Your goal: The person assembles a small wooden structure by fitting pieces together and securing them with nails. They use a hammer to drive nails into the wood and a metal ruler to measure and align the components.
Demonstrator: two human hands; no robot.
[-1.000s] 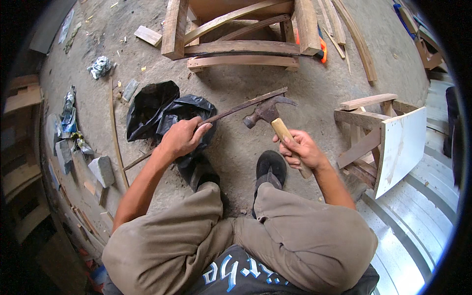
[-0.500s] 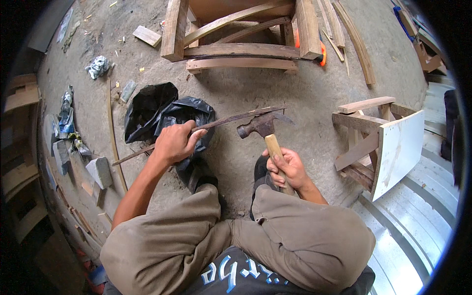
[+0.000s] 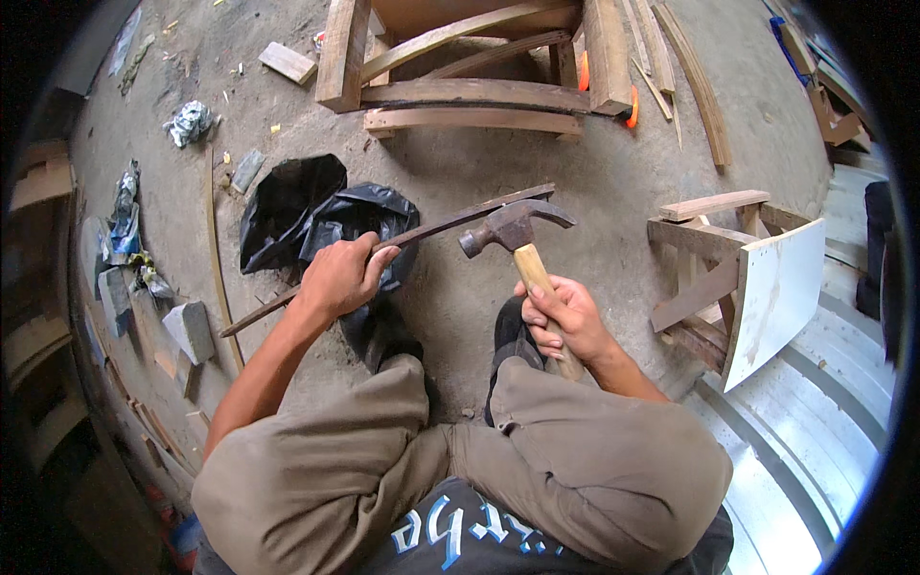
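A thin dark wooden strip (image 3: 450, 220) slants across in front of me, its far end up to the right. My left hand (image 3: 340, 273) is closed around its middle, thumb along the top. My right hand (image 3: 563, 324) grips a claw hammer (image 3: 537, 278) by its pale wooden handle. The rusty hammer head lies close beside the strip's far end, claw pointing right; whether they touch I cannot tell. A black plastic bag (image 3: 287, 216) lies crumpled on the floor just beyond my left hand.
Ahead stands a wooden frame (image 3: 470, 93). To the right, a small wooden stool (image 3: 709, 235) with a white panel lies on its side beside corrugated metal sheets (image 3: 767, 450). Long wood strips (image 3: 704, 91) lie far right. A grey block (image 3: 190, 332) and scraps lie left.
The strip's far end has risen and turned slightly away from me. The hammer head has moved a little up, and its claw now shows more fully. Both hands keep their grips.
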